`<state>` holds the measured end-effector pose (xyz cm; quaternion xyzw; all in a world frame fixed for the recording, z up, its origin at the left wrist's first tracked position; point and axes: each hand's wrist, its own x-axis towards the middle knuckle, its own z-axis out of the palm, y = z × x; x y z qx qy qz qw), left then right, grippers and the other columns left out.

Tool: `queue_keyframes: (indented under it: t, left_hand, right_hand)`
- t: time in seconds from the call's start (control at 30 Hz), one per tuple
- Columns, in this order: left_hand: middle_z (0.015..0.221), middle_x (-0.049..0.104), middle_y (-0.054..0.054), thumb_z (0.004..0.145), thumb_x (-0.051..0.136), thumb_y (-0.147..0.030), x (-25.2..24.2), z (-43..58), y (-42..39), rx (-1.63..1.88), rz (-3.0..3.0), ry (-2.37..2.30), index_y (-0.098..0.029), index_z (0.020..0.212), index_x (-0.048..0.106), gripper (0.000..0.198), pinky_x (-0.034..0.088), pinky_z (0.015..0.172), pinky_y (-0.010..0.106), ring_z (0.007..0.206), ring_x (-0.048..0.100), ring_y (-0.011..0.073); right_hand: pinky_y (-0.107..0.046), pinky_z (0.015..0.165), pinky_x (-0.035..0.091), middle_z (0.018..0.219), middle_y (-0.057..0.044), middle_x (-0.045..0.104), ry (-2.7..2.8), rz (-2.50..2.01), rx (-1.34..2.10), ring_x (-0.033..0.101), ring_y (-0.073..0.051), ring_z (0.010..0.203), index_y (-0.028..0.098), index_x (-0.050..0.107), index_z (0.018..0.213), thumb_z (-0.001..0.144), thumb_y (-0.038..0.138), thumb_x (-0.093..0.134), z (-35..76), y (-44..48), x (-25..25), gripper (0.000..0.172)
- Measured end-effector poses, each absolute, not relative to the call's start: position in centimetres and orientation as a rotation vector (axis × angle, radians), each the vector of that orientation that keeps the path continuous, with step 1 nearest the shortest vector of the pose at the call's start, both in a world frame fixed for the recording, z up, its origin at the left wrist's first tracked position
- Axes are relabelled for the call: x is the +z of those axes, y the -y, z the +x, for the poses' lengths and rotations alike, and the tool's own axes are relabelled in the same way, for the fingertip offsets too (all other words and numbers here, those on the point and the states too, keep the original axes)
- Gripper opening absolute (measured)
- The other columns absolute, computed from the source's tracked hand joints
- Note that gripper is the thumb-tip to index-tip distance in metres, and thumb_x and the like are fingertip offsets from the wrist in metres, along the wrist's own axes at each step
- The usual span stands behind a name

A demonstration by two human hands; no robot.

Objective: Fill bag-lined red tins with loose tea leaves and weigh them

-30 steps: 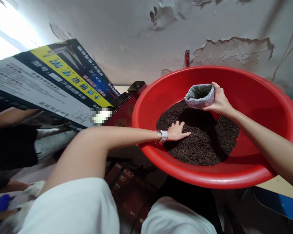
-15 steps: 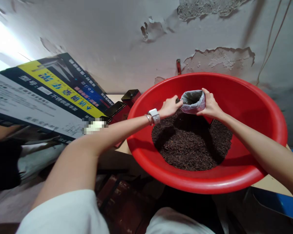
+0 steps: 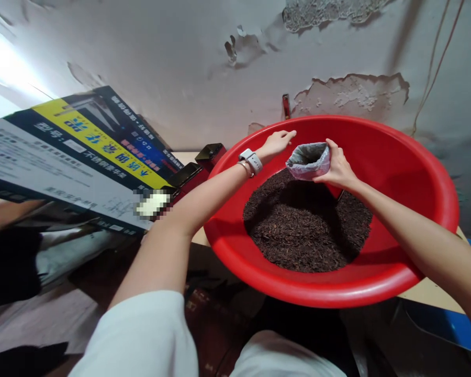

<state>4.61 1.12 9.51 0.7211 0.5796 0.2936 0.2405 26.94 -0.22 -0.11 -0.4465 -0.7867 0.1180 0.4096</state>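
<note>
My right hand (image 3: 338, 166) grips a silvery foil bag (image 3: 310, 170) by its right side, thumb in front and fingers behind. The bag's mouth gapes upward and its inside is dark. Under that hand shows a red corner with a dark edge, maybe of a tin around the bag. My left hand (image 3: 277, 144), with a watch on the wrist, hovers up and left of the bag's mouth, apart from it. Its fingers reach forward, and I see nothing in them. Below lies a heap of dark, dry, tea-like leaves (image 3: 302, 235) in a wide red basin (image 3: 317, 296).
Left of the basin stand dark-lidded red tins (image 3: 211, 153) and a large printed carton (image 3: 74, 152). Behind rises a peeling wall (image 3: 180, 68) with a hanging cord. Another person's arm (image 3: 11, 215) shows at far left. A blue object (image 3: 443, 322) is at lower right.
My left hand has let go of the bag's left rim and lifted up and away from it. The dark bit at its fingers is no longer seen. My right hand stays on the bag.
</note>
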Motion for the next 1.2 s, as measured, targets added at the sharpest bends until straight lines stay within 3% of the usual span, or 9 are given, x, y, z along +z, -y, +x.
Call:
queue_keyframes:
  t: [0.13, 0.23, 0.3, 0.43, 0.63, 0.77, 0.97, 1.07, 1.2]
  left_hand:
    - [0.131, 0.057, 0.016, 0.098, 0.022, -0.047, 7.5, 1.4, -0.4, 0.573, 2.011, -1.902, -0.015, 0.126, 0.054, 0.054, 0.048, 0.092, 0.042, 0.115, 0.057, 0.0279]
    - [0.152, 0.038, 0.011, 0.094, 0.039, -0.043, 5.5, -0.1, 0.7, 0.331, 2.26, -2.019, -0.018, 0.126, 0.057, 0.044, 0.021, 0.113, 0.058, 0.141, 0.028, 0.0347]
    - [0.154, 0.036, 0.008, 0.088, 0.052, -0.046, 4.3, -0.6, 1.2, 0.148, 2.291, -1.946, -0.023, 0.131, 0.055, 0.049, 0.006, 0.116, 0.06, 0.146, 0.015, 0.035]
    - [0.155, 0.032, 0.015, 0.075, 0.067, -0.057, 3.3, -1.1, 1.2, -0.164, 2.121, -1.949, -0.023, 0.141, 0.046, 0.078, 0.003, 0.113, 0.066, 0.146, 0.01, 0.0428]
    - [0.162, 0.007, 0.014, 0.065, 0.073, -0.06, 4.2, -1.8, 0.8, 0.418, 1.927, -1.288, -0.021, 0.154, 0.015, 0.113, 0.013, 0.12, 0.048, 0.149, 0.01, 0.0329]
    - [0.159, 0.021, 0.015, 0.054, 0.085, -0.043, 3.5, -0.9, 1.1, 0.484, 1.87, -0.916, -0.02, 0.152, 0.02, 0.12, 0.015, 0.121, 0.051, 0.147, 0.018, 0.0347]
    - [0.147, 0.043, 0.018, 0.053, 0.085, -0.034, 2.9, 0.6, 1.1, 0.653, 1.792, -0.79, -0.015, 0.142, 0.04, 0.101, 0.028, 0.116, 0.056, 0.138, 0.039, 0.0359]
    - [0.143, 0.047, 0.02, 0.048, 0.088, -0.032, 2.7, 0.9, 0.8, 0.748, 1.842, -0.852, -0.011, 0.137, 0.044, 0.101, 0.031, 0.115, 0.055, 0.134, 0.044, 0.0363]
    - [0.131, 0.056, 0.02, 0.04, 0.092, -0.032, 1.7, 0.6, -0.4, 1.012, 1.886, -0.992, -0.01, 0.127, 0.051, 0.099, 0.034, 0.112, 0.058, 0.127, 0.049, 0.0385]
  right_hand:
    - [-0.067, 0.102, 0.034, 0.146, -0.016, 0.03, 1.952, -1.123, 0.255, 0.035, -0.046, 0.131, 0.03, 0.011, 0.15, 0.049, 0.051, 0.085, 27.5, -0.1, 0.7, 0.128]
    - [-0.067, 0.1, 0.036, 0.146, -0.016, 0.031, 1.872, -1.132, 0.235, 0.039, -0.044, 0.129, 0.03, 0.008, 0.149, 0.054, 0.055, 0.081, 28.2, -0.8, 1.5, 0.123]
    - [-0.067, 0.099, 0.037, 0.144, -0.017, 0.033, 1.806, -1.149, 0.225, 0.042, -0.043, 0.128, 0.03, 0.007, 0.149, 0.058, 0.056, 0.079, 28.7, -1.1, 1.9, 0.119]
    - [-0.065, 0.098, 0.039, 0.141, -0.018, 0.037, 1.766, -1.164, 0.28, 0.046, -0.04, 0.125, 0.028, 0.009, 0.147, 0.06, 0.054, 0.077, 29.1, -1.0, 2.0, 0.114]
    - [-0.055, 0.107, 0.037, 0.135, -0.014, 0.045, 1.698, -1.136, 0.654, 0.046, -0.036, 0.126, 0.025, 0.023, 0.141, 0.045, 0.045, 0.086, 27.8, 0.9, 2.3, 0.116]
    - [-0.05, 0.106, 0.04, 0.141, -0.014, 0.04, 1.638, -1.047, 0.933, 0.043, -0.033, 0.129, 0.025, 0.025, 0.14, 0.048, 0.041, 0.084, 26.5, 2.4, 2.9, 0.111]
    - [-0.05, 0.091, 0.051, 0.152, -0.01, 0.03, 1.585, -1.046, 1.182, 0.046, -0.033, 0.126, 0.036, 0.019, 0.144, 0.057, 0.043, 0.079, 26.6, 3.8, 4.0, 0.106]
    - [-0.049, 0.09, 0.052, 0.152, -0.009, 0.033, 1.621, -1.054, 1.308, 0.046, -0.032, 0.128, 0.037, 0.021, 0.144, 0.062, 0.06, 0.071, 27.3, 3.7, 4.3, 0.099]
    - [-0.049, 0.086, 0.054, 0.152, -0.014, 0.034, 1.663, -1.446, 1.403, 0.044, -0.034, 0.131, 0.031, 0.026, 0.146, 0.077, 0.082, 0.034, 28.3, 3.4, 3.6, 0.086]
